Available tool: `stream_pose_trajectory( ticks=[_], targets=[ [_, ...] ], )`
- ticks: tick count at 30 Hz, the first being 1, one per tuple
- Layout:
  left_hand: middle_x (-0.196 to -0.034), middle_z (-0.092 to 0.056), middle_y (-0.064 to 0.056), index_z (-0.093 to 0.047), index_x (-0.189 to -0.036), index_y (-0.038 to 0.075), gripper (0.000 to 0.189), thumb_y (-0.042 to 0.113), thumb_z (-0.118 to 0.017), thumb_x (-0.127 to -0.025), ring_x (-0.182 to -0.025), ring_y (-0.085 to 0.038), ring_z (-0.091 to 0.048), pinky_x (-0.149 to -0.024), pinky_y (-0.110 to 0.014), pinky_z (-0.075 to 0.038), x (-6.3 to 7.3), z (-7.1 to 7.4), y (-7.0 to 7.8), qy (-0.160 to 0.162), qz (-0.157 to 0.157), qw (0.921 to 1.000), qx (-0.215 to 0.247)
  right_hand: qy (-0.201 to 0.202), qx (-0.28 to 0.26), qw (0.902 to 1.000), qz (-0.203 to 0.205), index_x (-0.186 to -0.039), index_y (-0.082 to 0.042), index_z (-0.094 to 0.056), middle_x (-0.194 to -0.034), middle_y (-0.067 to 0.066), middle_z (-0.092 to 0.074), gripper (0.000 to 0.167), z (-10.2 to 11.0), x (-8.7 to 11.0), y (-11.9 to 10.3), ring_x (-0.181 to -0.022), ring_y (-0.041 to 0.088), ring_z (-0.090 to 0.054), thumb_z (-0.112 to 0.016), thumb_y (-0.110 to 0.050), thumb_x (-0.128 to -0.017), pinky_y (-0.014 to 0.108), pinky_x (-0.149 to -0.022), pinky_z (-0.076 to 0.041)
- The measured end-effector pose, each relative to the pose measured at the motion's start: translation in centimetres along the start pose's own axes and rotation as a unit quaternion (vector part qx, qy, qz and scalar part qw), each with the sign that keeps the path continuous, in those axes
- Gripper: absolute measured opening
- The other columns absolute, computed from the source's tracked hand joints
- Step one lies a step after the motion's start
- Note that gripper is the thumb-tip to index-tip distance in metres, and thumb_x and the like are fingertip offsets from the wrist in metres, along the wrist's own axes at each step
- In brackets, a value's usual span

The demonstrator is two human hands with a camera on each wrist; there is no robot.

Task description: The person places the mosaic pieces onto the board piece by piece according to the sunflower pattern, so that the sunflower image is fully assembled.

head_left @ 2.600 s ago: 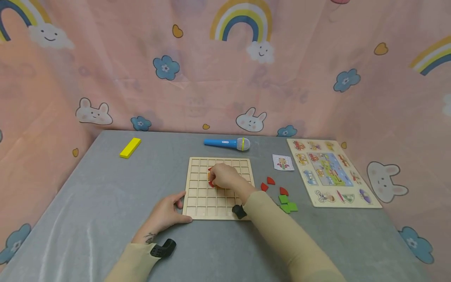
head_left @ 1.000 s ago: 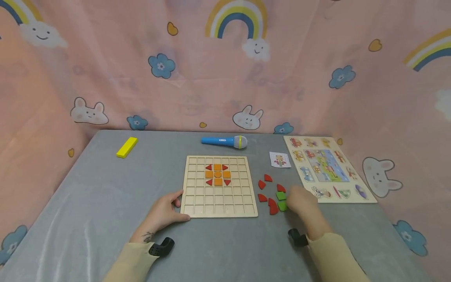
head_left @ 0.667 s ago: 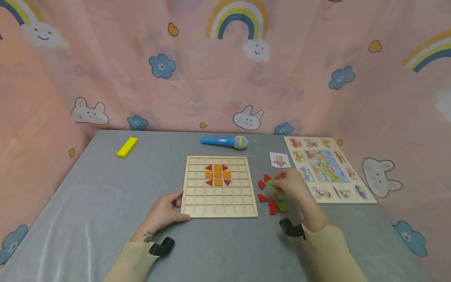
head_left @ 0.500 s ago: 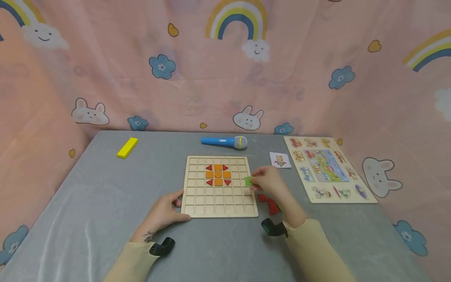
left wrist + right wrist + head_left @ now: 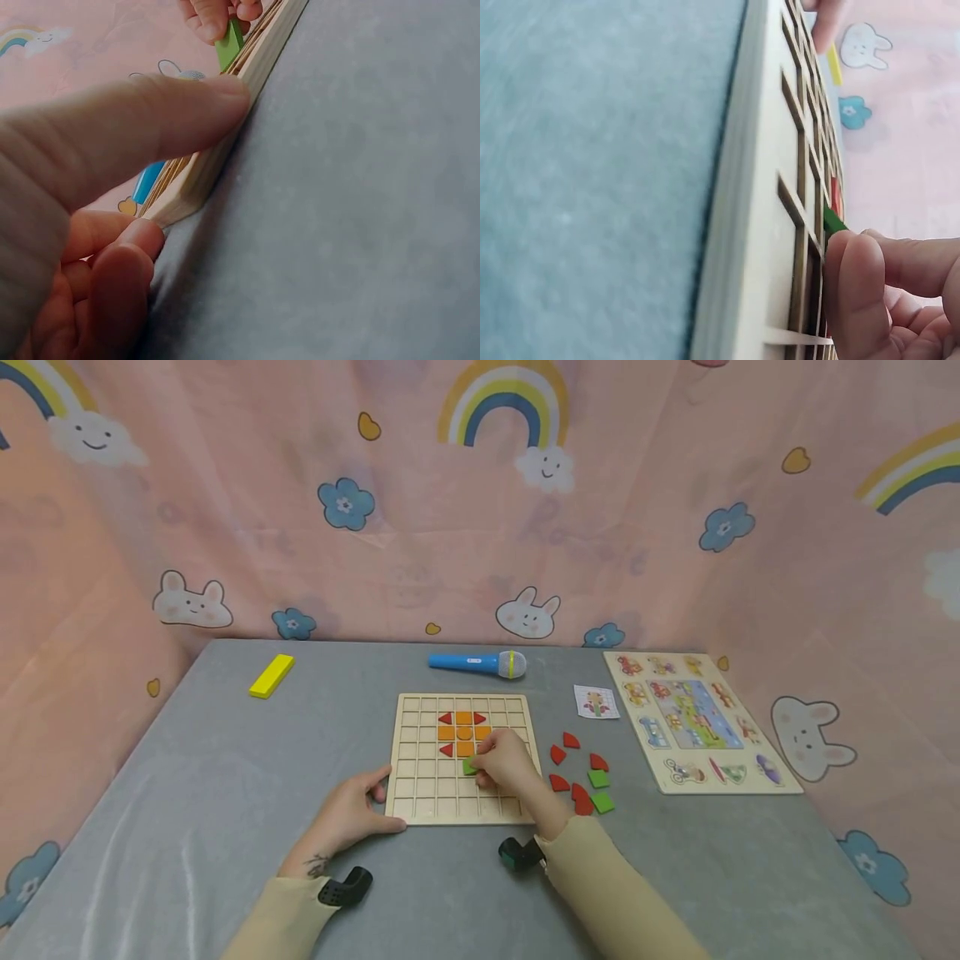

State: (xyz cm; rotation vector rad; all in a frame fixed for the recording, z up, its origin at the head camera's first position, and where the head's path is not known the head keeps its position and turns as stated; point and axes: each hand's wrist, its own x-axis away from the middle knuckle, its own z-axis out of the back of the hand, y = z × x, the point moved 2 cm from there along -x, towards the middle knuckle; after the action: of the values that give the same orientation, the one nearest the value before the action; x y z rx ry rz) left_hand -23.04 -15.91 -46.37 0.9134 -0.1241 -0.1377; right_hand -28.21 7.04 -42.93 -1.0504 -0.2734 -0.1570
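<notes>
A wooden grid board [image 5: 427, 793] lies on the table with orange tiles [image 5: 464, 718] and red triangles [image 5: 446, 719] set in a cross-like pattern. My left hand [image 5: 348, 806] holds the board's near left corner; in the left wrist view the thumb [image 5: 195, 112] lies on the front edge and curled fingers meet the side. Thumb and fingertips of my right hand [image 5: 510, 768] pinch a green square tile [image 5: 469, 766] just below the lowest orange tile. In the right wrist view the green tile [image 5: 833, 221] tilts at the grid, partly covered by the fingers.
Right of the board lie several red quarter-round pieces [image 5: 558, 783] and green tiles [image 5: 602, 802]. Behind them is a small pattern card [image 5: 597, 702], with a picture puzzle board [image 5: 750, 781] farther right. A blue microphone [image 5: 476, 665] and yellow block [image 5: 272, 676] lie at the back.
My right hand left the grid after the red triangles, picked a green tile from the loose pieces at the right, and carried it left over the board. The left hand stayed at the corner.
</notes>
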Motion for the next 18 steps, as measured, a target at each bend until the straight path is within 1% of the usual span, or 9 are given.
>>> stream_pose_trajectory(
  ticks=[2,6,10,12,15,18],
  targets=[
    [-0.079,-0.048,-0.001,-0.046,-0.136,0.004,0.091,0.015,-0.088,-0.056,-0.053,-0.011,-0.035,-0.047,-0.024,-0.031,0.0,0.0,0.0,0.001,-0.001,1.0000,0.000,0.006,0.017,0.9998,-0.003,-0.084,0.000,-0.056,-0.062,0.007,-0.056,0.013,-0.3,-0.1,0.0,-0.042,0.011,-0.051,-0.068,-0.005,-0.081,0.019,-0.043,-0.042],
    [-0.079,-0.048,0.000,-0.046,-0.136,0.004,0.090,0.016,-0.088,-0.056,-0.053,-0.011,-0.035,-0.047,-0.024,-0.030,0.0,0.0,0.0,0.002,-0.002,1.0000,-0.003,0.013,0.051,0.9986,0.006,-0.077,-0.001,-0.060,-0.054,0.004,-0.054,0.011,-0.5,-0.1,-0.1,-0.041,0.011,-0.050,-0.068,-0.007,-0.081,0.019,-0.041,-0.040],
    [-0.079,-0.048,0.000,-0.046,-0.136,0.003,0.091,0.015,-0.088,-0.056,-0.052,-0.011,-0.035,-0.046,-0.024,-0.030,0.1,0.0,0.0,0.003,-0.001,1.0000,-0.002,0.011,0.074,0.9970,0.017,-0.075,-0.002,-0.063,-0.052,0.004,-0.053,0.011,0.0,0.1,-0.4,-0.043,0.012,-0.050,-0.066,-0.009,-0.082,0.020,-0.043,-0.039],
    [-0.079,-0.048,0.000,-0.046,-0.136,0.003,0.091,0.015,-0.088,-0.056,-0.052,-0.011,-0.035,-0.046,-0.023,-0.030,0.1,0.0,0.0,0.002,0.000,1.0000,-0.001,0.018,0.089,0.9955,0.026,-0.075,-0.001,-0.065,-0.055,0.006,-0.055,0.012,1.0,0.3,-0.5,-0.046,0.013,-0.051,-0.066,-0.010,-0.082,0.021,-0.044,-0.038],
    [-0.079,-0.048,0.000,-0.046,-0.136,0.004,0.091,0.016,-0.088,-0.056,-0.052,-0.011,-0.035,-0.046,-0.023,-0.030,0.0,0.0,0.0,0.000,-0.001,1.0000,-0.002,0.046,0.136,0.9891,0.030,-0.080,-0.001,-0.068,-0.065,0.007,-0.060,0.015,3.7,0.6,-0.6,-0.055,0.015,-0.053,-0.067,-0.016,-0.083,0.023,-0.048,-0.039],
    [-0.079,-0.048,-0.001,-0.046,-0.136,0.005,0.091,0.016,-0.087,-0.057,-0.052,-0.011,-0.035,-0.046,-0.024,-0.031,0.0,0.0,0.0,-0.002,0.000,1.0000,-0.001,0.080,0.202,0.9762,0.002,-0.083,-0.003,-0.067,-0.073,0.006,-0.060,0.018,7.0,1.0,0.2,-0.063,0.017,-0.052,-0.065,-0.021,-0.083,0.027,-0.053,-0.039]
  ],
)
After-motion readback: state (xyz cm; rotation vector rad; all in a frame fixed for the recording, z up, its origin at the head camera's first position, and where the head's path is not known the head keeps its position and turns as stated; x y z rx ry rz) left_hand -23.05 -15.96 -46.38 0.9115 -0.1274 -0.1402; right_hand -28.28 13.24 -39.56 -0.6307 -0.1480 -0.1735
